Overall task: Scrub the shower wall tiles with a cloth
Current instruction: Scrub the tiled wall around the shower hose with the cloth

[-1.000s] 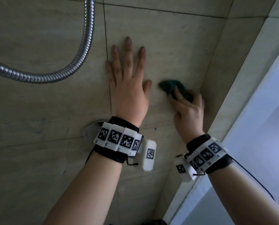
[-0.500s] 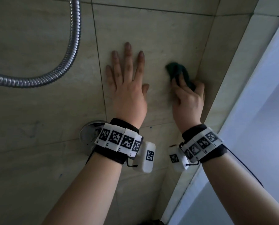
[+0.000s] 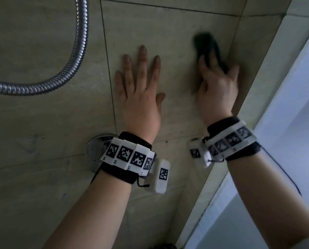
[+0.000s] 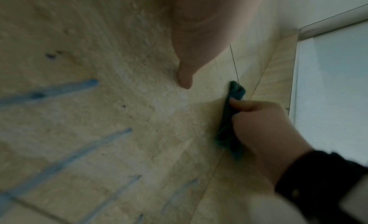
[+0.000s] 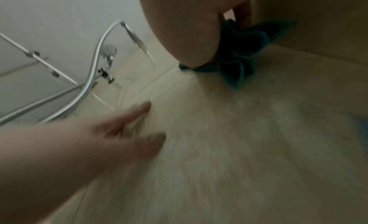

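The left hand (image 3: 141, 97) lies flat against the beige wall tiles (image 3: 177, 29) at the centre of the head view, fingers straight and spread, thumb out to the right, holding nothing. In the left wrist view only its thumb (image 4: 185, 79) shows, tip touching the tile at the upper middle of the frame.

The right hand (image 3: 216, 90) is at the upper right of the head view, blurred, close to the inside corner where 2 tiled walls meet. Its fingers are curled over a dark teal cloth (image 3: 206, 45) and press it to the tile — the cloth sticks out above the fingertips. The left wrist view shows this from the side at the right middle of the frame: the cloth (image 4: 231, 117) is sandwiched between the wall and the bent fingers (image 4: 249, 106). In the right wrist view the bunched cloth (image 5: 239, 54) sits at the upper right under the palm, its folds fanning out over the tile.

A ribbed metal shower hose (image 3: 67, 69) curves across the upper left of the head view, and a round chrome wall plate (image 3: 96, 146) peeks out beside the left wrist band. Blue streaks (image 4: 59, 92) mark the tile at the left of the left wrist view. A pale window pane (image 3: 297, 123) fills the right edge of the head view.
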